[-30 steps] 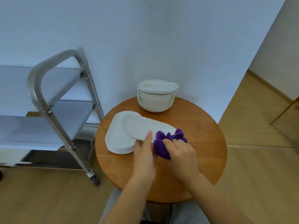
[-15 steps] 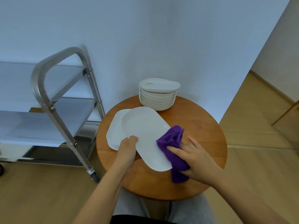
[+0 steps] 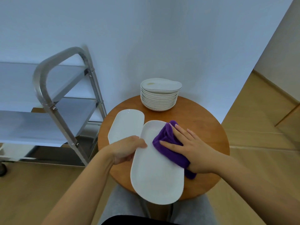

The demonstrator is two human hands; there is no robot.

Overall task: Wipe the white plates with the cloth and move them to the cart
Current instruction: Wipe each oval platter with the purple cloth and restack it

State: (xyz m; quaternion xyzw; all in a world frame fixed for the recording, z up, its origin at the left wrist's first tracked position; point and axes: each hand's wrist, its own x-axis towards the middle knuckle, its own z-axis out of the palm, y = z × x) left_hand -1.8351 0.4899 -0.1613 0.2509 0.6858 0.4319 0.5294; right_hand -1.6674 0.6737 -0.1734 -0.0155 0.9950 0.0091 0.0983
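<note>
Step in hand: wiping. Our left hand point(image 3: 128, 148) grips the near-left rim of the oval plate point(image 3: 155, 172), thumb on top, and holds it tilted over the six o'clock edge of the round table point(image 3: 203, 127). Our right hand point(image 3: 190, 148) presses the purple cloth point(image 3: 167, 143) flat onto the plate's upper right, fingers straight.

Next move, as we judge it: finish the strokes, then carry the plate to the cart point(image 3: 53, 98) at nine o'clock.

Plate: white, glossy, elongated, no visible soil. More oval plates point(image 3: 126, 125) lie at ten o'clock; a bowl stack point(image 3: 159, 99) stands at twelve.
</note>
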